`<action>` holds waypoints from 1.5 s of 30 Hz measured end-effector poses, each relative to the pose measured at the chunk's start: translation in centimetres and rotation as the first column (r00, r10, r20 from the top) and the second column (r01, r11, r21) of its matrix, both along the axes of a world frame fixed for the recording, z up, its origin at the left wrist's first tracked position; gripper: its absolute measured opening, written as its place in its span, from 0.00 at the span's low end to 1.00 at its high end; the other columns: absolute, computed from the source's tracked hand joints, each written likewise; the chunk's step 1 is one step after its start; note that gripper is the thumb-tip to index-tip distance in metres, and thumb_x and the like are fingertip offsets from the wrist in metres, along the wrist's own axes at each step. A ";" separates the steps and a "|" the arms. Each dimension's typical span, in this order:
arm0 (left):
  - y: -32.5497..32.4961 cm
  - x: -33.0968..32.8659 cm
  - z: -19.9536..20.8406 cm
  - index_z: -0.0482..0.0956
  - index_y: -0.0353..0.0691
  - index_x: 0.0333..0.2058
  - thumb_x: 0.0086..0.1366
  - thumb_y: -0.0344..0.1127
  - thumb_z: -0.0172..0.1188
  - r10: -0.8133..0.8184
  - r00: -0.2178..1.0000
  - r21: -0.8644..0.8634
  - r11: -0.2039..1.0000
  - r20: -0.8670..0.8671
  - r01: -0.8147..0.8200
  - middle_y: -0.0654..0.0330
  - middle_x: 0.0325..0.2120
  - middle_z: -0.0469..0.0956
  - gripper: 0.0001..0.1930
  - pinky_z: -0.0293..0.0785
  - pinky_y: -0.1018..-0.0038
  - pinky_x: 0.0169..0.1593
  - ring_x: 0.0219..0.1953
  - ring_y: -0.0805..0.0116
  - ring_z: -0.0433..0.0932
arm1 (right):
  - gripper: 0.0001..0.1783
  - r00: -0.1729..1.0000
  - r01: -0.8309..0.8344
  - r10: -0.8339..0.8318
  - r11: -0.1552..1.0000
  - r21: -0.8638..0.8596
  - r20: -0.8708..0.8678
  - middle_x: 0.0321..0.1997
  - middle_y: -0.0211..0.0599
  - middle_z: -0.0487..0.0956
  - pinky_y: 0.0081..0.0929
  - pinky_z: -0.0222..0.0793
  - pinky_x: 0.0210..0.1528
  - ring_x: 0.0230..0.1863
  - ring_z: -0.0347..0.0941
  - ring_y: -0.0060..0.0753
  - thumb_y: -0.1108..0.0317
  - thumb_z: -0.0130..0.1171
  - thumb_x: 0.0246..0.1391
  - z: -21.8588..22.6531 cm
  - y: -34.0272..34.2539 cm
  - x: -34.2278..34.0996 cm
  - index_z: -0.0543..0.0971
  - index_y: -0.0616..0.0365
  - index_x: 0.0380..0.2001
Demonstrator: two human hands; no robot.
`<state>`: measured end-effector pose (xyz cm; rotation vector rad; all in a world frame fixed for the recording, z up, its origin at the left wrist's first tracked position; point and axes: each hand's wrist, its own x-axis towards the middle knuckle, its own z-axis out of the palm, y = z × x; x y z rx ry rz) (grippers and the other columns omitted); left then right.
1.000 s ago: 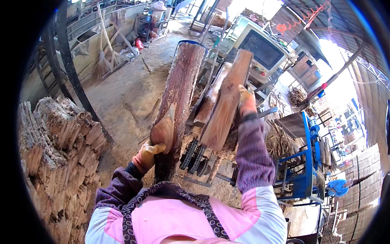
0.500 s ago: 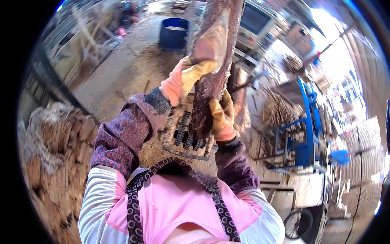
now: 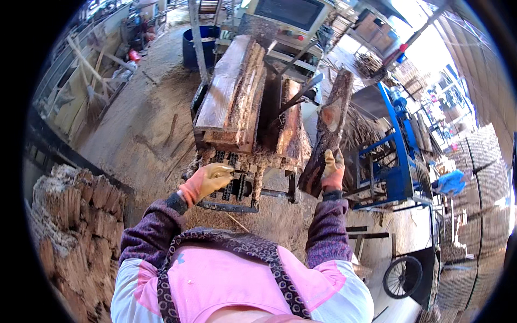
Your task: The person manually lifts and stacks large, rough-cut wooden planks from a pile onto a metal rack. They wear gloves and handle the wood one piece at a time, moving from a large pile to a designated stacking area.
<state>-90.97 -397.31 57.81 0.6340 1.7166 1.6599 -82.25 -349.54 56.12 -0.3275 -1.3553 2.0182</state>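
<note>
My right hand point(image 3: 333, 171), in an orange glove with a yellow palm, grips the near part of a long bark-covered wood slab point(image 3: 329, 126). The slab leans at a slant on the right side, beside the machine, with a pale knot on its face. Over the front of the chain conveyor point(image 3: 232, 188), my gloved left hand point(image 3: 211, 180) has its fingers curled in, with nothing visible in them. Beyond that hand, sawn timber point(image 3: 229, 91) rests on the machine bed. To its right lies a narrower bark-edged piece point(image 3: 291, 121).
A control cabinet with a screen point(image 3: 291, 13) stands at the far end, a blue barrel point(image 3: 196, 46) beside it. A blue metal frame point(image 3: 401, 145) is on my right, stacked slats point(image 3: 479, 183) beyond it. At left rises a pile of rough wood point(image 3: 81, 226).
The slab has swung from in front of me, held by both hands, to the right side. My left hand has let go and moved down and left; my right hand still grips the slab.
</note>
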 end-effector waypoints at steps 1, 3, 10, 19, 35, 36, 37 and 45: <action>-0.8 0.6 0.1 0.76 0.35 0.58 0.67 0.36 0.65 0.058 0.997 0.026 0.998 0.042 -0.059 0.59 0.45 0.83 0.23 0.78 0.74 0.47 0.44 0.73 0.79 | 0.26 0.994 -0.081 0.076 0.995 0.059 0.077 0.52 0.41 0.81 0.28 0.76 0.54 0.50 0.79 0.32 0.67 0.60 0.65 -1.0 1.8 -2.1 0.70 0.60 0.64; -2.3 1.7 0.1 0.75 0.34 0.59 0.67 0.35 0.65 0.140 0.985 0.060 0.987 0.101 -0.146 0.59 0.46 0.82 0.24 0.77 0.73 0.48 0.47 0.73 0.79 | 0.25 0.944 -0.181 0.052 0.906 0.382 0.325 0.54 0.41 0.82 0.30 0.75 0.55 0.53 0.80 0.34 0.62 0.60 0.65 -1.7 3.1 -7.3 0.73 0.60 0.63; -14.6 9.7 -2.9 0.73 0.34 0.60 0.67 0.39 0.66 0.450 0.881 -0.037 0.893 0.146 -0.449 0.54 0.49 0.81 0.27 0.78 0.69 0.53 0.51 0.67 0.79 | 0.22 0.635 -0.693 -0.463 0.012 0.721 0.618 0.43 0.50 0.82 0.47 0.76 0.47 0.46 0.79 0.52 0.47 0.54 0.64 -4.1 -2.1 -15.2 0.83 0.55 0.38; -25.2 16.3 -8.9 0.78 0.38 0.56 0.66 0.45 0.68 0.826 0.559 -0.125 0.564 0.075 -0.816 0.58 0.47 0.82 0.25 0.79 0.70 0.47 0.45 0.71 0.80 | 0.27 0.908 0.370 0.029 0.412 0.833 -0.417 0.63 0.55 0.75 0.39 0.70 0.65 0.64 0.73 0.49 0.73 0.58 0.62 12.8 -29.7 -12.6 0.72 0.65 0.64; -57.8 47.3 23.9 0.73 0.31 0.59 0.66 0.54 0.62 -0.283 -0.578 0.635 -0.473 -0.766 -0.611 0.43 0.54 0.78 0.33 0.72 0.58 0.62 0.58 0.48 0.77 | 0.57 0.079 -0.455 0.864 -0.413 0.789 0.498 0.72 0.51 0.65 0.44 0.55 0.76 0.72 0.62 0.51 0.45 0.70 0.54 25.3 -99.3 15.2 0.49 0.58 0.75; -60.2 47.1 24.7 0.72 0.33 0.60 0.67 0.54 0.61 -0.196 -0.474 0.495 -0.560 -0.858 -0.664 0.41 0.57 0.75 0.33 0.73 0.57 0.61 0.57 0.47 0.78 | 0.57 0.017 -0.530 0.911 -0.342 0.776 0.413 0.75 0.47 0.62 0.43 0.52 0.77 0.74 0.58 0.50 0.44 0.70 0.53 20.7 -104.5 13.9 0.51 0.56 0.75; -61.7 48.8 24.9 0.71 0.35 0.62 0.68 0.54 0.61 -0.115 -0.353 0.336 -0.664 -0.929 -0.668 0.40 0.60 0.73 0.33 0.74 0.57 0.59 0.57 0.46 0.78 | 0.55 -0.247 -0.677 0.915 -0.398 0.619 0.318 0.74 0.44 0.62 0.45 0.51 0.78 0.73 0.59 0.48 0.46 0.69 0.54 21.3 -105.1 16.0 0.51 0.55 0.75; -59.9 47.3 25.4 0.73 0.40 0.61 0.60 0.52 0.68 0.143 -0.272 0.179 -0.460 -0.952 -0.870 0.45 0.55 0.79 0.34 0.75 0.61 0.58 0.57 0.46 0.79 | 0.26 -0.533 -0.833 0.845 -0.516 0.201 -0.039 0.62 0.44 0.76 0.39 0.73 0.63 0.59 0.75 0.45 0.61 0.54 0.67 20.2 -103.7 10.6 0.70 0.63 0.63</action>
